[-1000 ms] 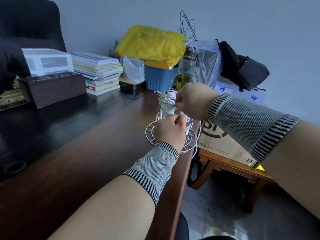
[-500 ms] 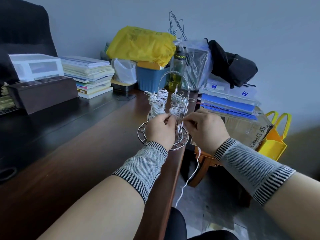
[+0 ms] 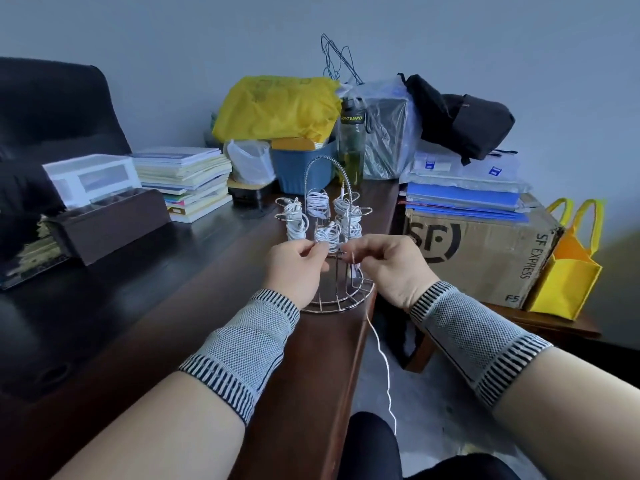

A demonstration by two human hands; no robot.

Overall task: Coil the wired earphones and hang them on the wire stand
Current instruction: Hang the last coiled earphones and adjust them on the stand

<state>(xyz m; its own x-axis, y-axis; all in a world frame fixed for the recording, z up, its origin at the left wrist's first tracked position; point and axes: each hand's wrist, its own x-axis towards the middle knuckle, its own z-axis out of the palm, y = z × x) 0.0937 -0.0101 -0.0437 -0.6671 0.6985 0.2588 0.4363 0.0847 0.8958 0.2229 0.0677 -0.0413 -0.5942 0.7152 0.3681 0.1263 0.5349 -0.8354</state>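
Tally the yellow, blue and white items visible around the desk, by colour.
Yellow: 2, the plastic bag atop the pile and the tote bag beside the cardboard box.
Blue: 2, the tub and the folder stack.
White: 2, the drawer box and the earphone coils as one group.
Total: 6

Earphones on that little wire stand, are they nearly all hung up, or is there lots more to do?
Several white coiled bundles already hang on the wire stand, so much looks done. Both hands, left and right, pinch one more white cable, most of which hangs loose below the desk edge. That one still needs coiling and hanging. No other loose earphones show.
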